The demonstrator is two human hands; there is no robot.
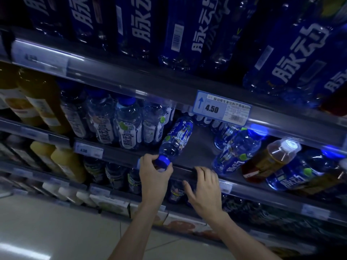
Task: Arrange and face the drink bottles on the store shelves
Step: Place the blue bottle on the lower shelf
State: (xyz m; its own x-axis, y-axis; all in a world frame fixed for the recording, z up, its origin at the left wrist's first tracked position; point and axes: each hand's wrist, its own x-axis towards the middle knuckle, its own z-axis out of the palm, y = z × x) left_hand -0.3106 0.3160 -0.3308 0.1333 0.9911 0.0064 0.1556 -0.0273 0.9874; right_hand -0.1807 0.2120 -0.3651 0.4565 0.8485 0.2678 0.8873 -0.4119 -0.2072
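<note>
Bare shelf floor (199, 145) open between tipped bottle (177, 137), right bottles (236, 152).

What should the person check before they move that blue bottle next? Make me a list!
1. Hold on the bottle: ok. The left hand wraps the blue cap of the tilted bottle.
2. Bottle standing straight: not ok. It leans, cap toward the person, bottom deep in the shelf.
3. Free spot to stand it: ok. Bare shelf floor shows right of it.
4. Other hand ready: ok. The right hand is open, resting on the shelf's front rail.
5. Neighbours steady: not ok. The blue bottle to the right and the brown tea bottle lean too.
6. Label facing out: cannot tell until it stands.
</note>
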